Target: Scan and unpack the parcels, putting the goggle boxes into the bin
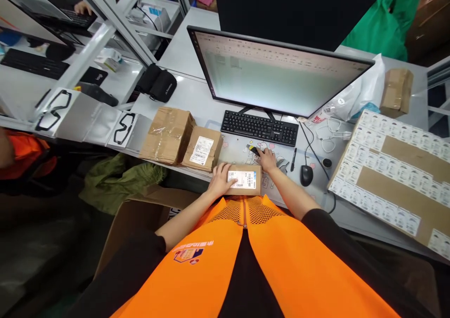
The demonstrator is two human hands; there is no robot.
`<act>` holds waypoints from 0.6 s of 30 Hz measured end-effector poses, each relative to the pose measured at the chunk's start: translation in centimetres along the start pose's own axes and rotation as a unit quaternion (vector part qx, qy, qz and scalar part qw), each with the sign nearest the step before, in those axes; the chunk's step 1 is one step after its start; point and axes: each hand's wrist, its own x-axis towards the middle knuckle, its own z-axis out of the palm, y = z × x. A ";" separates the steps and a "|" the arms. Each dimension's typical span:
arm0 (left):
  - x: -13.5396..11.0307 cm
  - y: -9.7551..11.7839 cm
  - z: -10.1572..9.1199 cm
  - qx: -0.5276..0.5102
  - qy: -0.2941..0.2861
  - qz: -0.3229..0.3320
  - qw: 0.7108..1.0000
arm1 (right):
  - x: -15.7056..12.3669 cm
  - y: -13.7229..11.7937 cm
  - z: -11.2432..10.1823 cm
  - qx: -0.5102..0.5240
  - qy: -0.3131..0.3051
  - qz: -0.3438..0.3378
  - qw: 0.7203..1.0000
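Observation:
A small cardboard box (259, 180) with a white shipping label (242, 179) lies at the table's front edge, close against my orange vest. My left hand (220, 179) grips its left end, thumb across the top near the label. Just beyond the box, my right hand (267, 159) is closed around a yellow-and-black box cutter (252, 149), which is low over the patterned desk mat. Whether its blade is out cannot be made out. Left of my left hand stand a labelled carton (202, 147) and a larger taped carton (167, 135).
A keyboard (260, 128) and monitor (277, 74) stand behind my hands. To the right are a pen (293, 159), a mouse (306, 175), a white cable (327, 137) and a large label-covered carton (393, 177). An open carton (130, 224) sits below the table edge.

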 end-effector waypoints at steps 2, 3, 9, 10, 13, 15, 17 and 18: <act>0.4 -0.1 -0.2 0.002 0.000 0.014 1.000 | 1.0 -0.1 -0.1 0.002 0.008 -0.002 1.000; 0.4 -0.2 -0.2 0.001 0.000 0.019 1.000 | 1.3 -0.2 -0.1 0.005 0.013 -0.003 1.000; 0.4 -1.0 0.1 -0.050 -0.002 0.014 0.999 | 1.2 -0.3 -0.4 0.112 0.006 0.051 0.992; 0.4 -1.0 0.3 -0.068 0.008 -0.001 0.998 | 0.7 0.0 -0.5 0.158 0.005 0.064 0.985; -0.1 -0.7 1.1 -0.128 0.067 -0.099 0.985 | -1.6 0.7 -0.4 0.344 -0.014 0.118 0.931; -0.6 -0.4 1.6 -0.182 0.079 -0.177 0.964 | -3.8 0.9 0.0 0.429 -0.032 0.149 0.890; -1.1 -0.1 1.8 -0.237 0.065 -0.217 0.945 | -6.0 1.0 0.8 0.460 -0.029 0.159 0.873; -1.2 0.0 1.8 -0.261 0.063 -0.214 0.939 | -7.0 1.1 1.3 0.475 -0.013 0.161 0.865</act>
